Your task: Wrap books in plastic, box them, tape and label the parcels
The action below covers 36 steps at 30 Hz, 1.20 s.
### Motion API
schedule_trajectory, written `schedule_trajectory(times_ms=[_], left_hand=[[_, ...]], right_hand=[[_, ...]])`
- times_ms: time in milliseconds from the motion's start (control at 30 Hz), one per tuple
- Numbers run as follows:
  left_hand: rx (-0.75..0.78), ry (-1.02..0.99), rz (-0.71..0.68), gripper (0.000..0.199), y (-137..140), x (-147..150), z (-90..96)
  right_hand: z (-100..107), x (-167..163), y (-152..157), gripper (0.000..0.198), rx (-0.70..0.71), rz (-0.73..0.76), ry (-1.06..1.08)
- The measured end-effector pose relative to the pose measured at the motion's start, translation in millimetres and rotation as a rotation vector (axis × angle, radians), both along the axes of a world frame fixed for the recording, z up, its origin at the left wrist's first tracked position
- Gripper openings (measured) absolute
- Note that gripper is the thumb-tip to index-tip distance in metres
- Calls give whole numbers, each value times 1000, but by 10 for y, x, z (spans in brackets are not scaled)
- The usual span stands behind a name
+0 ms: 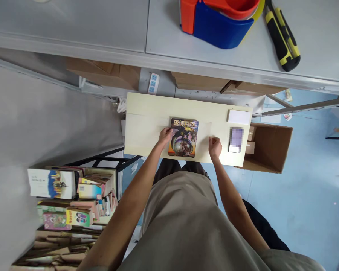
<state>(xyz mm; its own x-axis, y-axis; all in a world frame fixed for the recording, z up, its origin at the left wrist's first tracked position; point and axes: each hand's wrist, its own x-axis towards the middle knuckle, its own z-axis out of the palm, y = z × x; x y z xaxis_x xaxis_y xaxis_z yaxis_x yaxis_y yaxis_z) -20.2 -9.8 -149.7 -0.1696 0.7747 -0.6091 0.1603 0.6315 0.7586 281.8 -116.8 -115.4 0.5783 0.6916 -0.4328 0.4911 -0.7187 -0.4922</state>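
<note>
In the head view, looking down on a cream bench (147,143). Touching the left edge of a dark illustrated book (183,141), lying face up mid-bench toward the near side, with the left grip (165,136), fingers bent; cannot tell whether pinching or merely touching. Holding the right grip (215,146) apart from the book, just to its right, fingers curled inward; cannot tell how tightly closed, or whether on anything thin. Farther right, seeing a white block-shaped thing (238,117) at the far side and a pixelated purple-and-white item (236,140) nearer. Beyond the right end, noting an open cardboard box (271,146); on a far grey bench (101,24), a yellow-and-black cutter (284,39).
</note>
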Motion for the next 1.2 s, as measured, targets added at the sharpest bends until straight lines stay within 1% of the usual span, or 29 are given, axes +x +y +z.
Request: schedule_trajectory(times_ms=[67,167,300,400,467,567,667,767,867,1000,1100,1200], left_hand=[[13,-11,-1,35,0,-30,-2],[52,-19,-5,40,5,-101,-6],[95,30,-37,39,36,-154,-24],[109,60,-87,37,70,-153,-27],[107,74,-120,38,79,-158,-19],[75,70,-149,41,51,-187,11],[27,72,-152,45,-14,-212,57],[2,55,-126,44,-61,-213,108],[37,-1,-96,42,-51,-211,151],[37,-31,-79,41,3,-219,177],[26,-58,-67,39,11,-234,179],[49,-78,-65,40,-13,-257,181]], right_hand=[[-25,-27,20,40,-35,26,-18],[-32,-26,14,38,-68,47,-30],[18,18,-14,41,-57,42,-18],[106,7,-23,44,-14,26,-3],[184,-33,-36,46,42,32,10],[290,-130,-70,49,141,60,22],[330,-215,-87,50,177,62,25],[293,-220,-67,47,130,39,10],[223,-143,-23,45,42,6,-31],[168,-44,30,43,-15,29,-57],[219,-31,31,43,-19,28,-68],[374,-94,3,45,54,51,-49]])
